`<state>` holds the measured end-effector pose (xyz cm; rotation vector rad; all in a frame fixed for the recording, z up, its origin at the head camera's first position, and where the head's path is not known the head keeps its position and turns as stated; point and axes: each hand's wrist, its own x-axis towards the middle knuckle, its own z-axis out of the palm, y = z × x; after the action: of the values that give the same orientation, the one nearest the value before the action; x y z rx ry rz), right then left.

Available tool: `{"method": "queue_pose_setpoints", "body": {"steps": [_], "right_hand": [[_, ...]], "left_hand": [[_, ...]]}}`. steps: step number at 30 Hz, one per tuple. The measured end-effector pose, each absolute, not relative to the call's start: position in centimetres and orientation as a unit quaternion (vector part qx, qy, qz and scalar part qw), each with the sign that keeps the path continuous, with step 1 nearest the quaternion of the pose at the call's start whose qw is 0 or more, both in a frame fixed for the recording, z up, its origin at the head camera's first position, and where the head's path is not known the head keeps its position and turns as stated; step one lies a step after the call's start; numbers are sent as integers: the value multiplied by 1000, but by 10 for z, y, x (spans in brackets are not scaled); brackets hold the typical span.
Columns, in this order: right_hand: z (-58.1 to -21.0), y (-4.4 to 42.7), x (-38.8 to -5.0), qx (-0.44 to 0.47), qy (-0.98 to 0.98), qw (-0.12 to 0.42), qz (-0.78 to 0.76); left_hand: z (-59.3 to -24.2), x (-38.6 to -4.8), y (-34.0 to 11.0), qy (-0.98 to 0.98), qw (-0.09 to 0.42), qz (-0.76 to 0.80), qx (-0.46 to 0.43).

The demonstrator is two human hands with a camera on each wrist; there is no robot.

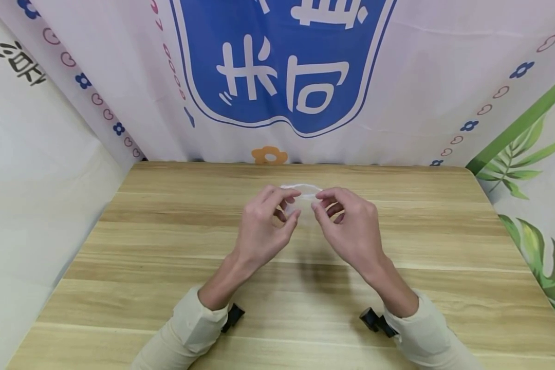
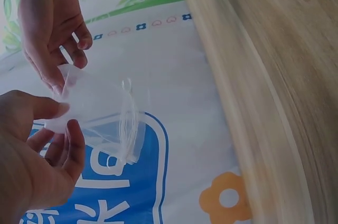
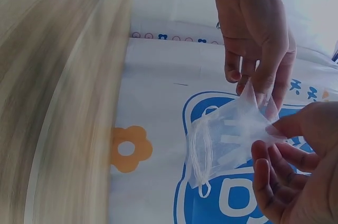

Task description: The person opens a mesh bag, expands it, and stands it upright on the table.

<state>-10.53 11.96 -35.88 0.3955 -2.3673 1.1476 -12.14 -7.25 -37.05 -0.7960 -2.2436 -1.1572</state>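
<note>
A small sheer white drawstring bag hangs in the air above the table, with white cords gathered along one end. My left hand pinches the end of the bag away from the cords, between thumb and fingers. Beside it my right hand pinches the same end at its other corner. In the head view only a thin pale strip of the bag shows past the fingertips; the hands cover the rest. The see-through cloth shows no contents in either wrist view.
The wooden table lies under both hands. A white cloth backdrop with a blue printed sign stands along its far edge. White cloth hangs at the left, and leaf-printed cloth at the right. Black wrist mounts sit at both cuffs.
</note>
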Motion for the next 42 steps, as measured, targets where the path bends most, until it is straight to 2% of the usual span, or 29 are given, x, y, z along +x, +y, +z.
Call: {"method": "queue_pose_setpoints", "body": {"steps": [5,13,23,42], "right_hand": [[-359,122,-107,128,-857,249,432],[-359,122,-106,149,-853,240,438],[-358,119,-104,164,-854,237,433],[-357,122,-107,138,-858,247,429]], "left_hand": [[-372,-124,-72,-820,241,-411,-317],[-370,-121,-73,-830,227,-431,-272],[-370,-122,-73,-823,268,-437,-245],[-371,-125,-72,-813,258,-418,-313]]}}
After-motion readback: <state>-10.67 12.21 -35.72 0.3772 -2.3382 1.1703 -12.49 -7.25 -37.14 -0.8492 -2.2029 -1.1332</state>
